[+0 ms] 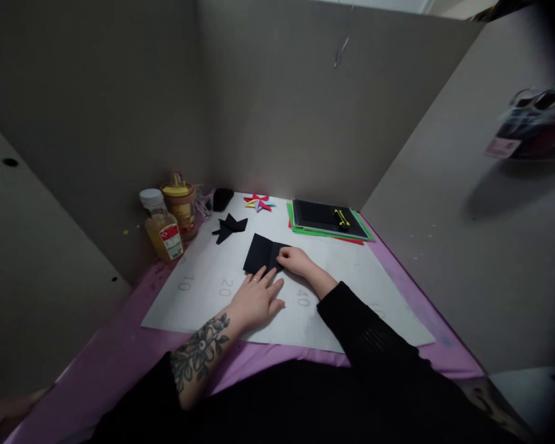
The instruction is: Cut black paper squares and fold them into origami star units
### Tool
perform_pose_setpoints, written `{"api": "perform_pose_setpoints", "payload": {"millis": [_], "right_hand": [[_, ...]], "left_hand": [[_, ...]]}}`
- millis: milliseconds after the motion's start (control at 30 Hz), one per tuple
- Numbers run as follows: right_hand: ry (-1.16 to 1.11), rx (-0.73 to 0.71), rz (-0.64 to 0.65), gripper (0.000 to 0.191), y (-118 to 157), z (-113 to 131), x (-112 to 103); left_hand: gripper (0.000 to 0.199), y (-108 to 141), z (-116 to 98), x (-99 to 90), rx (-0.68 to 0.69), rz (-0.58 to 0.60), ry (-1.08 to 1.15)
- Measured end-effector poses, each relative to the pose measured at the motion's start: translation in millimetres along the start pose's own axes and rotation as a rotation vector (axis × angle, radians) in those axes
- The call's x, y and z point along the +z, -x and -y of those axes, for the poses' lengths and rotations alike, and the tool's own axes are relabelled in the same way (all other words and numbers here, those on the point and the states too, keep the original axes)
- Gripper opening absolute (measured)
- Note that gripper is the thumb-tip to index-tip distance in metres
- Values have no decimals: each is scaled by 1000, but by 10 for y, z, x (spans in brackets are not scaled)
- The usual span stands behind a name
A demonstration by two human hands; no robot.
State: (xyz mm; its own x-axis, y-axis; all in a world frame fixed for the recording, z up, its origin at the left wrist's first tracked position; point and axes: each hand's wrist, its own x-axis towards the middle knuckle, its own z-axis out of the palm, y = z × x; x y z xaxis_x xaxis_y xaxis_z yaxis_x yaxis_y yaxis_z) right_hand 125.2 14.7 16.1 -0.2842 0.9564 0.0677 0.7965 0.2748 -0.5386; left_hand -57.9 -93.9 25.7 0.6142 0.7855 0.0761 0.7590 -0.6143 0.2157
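A black sheet of paper point(259, 252) with a crease down it lies on the white mat point(333, 271). My left hand point(258, 300) is flat and open, its spread fingertips resting on the paper's near edge. At the paper's right side my right hand point(296, 261) is closed in a pinch on that edge; the fingertips partly cover it. Beyond and to the left sits a folded black paper piece point(230, 227) with several points. Farther back is a multicoloured folded paper star point(259, 203).
Coloured paper sheets point(372, 237) with a black sheet on top and a yellow-and-black tool point(341, 219) lie at the back right. A white-capped bottle point(164, 228) and a yellow-lidded cup point(180, 206) stand left, near a dark object point(222, 198). Grey partitions point(296, 111) enclose the table.
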Motion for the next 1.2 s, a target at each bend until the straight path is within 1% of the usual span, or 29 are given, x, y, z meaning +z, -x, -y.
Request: {"api": "perform_pose_setpoints", "payload": {"millis": [233, 433, 733, 867, 1033, 1200], "right_hand": [[127, 39, 13, 17, -24, 97, -11], [157, 64, 17, 16, -22, 136, -22], [192, 76, 8, 19, -36, 123, 7], [172, 78, 5, 17, -23, 113, 19], [95, 110, 7, 24, -3, 123, 22], [71, 140, -4, 23, -13, 137, 39]], "left_hand": [[53, -1, -8, -6, 4, -4, -5], [53, -7, -10, 5, 5, -5, -10], [52, -2, -20, 0, 18, -18, -15], [52, -4, -24, -4, 17, -18, -15], [51, -3, -16, 7, 22, -22, -16], [51, -3, -18, 15, 30, -38, -27]]}}
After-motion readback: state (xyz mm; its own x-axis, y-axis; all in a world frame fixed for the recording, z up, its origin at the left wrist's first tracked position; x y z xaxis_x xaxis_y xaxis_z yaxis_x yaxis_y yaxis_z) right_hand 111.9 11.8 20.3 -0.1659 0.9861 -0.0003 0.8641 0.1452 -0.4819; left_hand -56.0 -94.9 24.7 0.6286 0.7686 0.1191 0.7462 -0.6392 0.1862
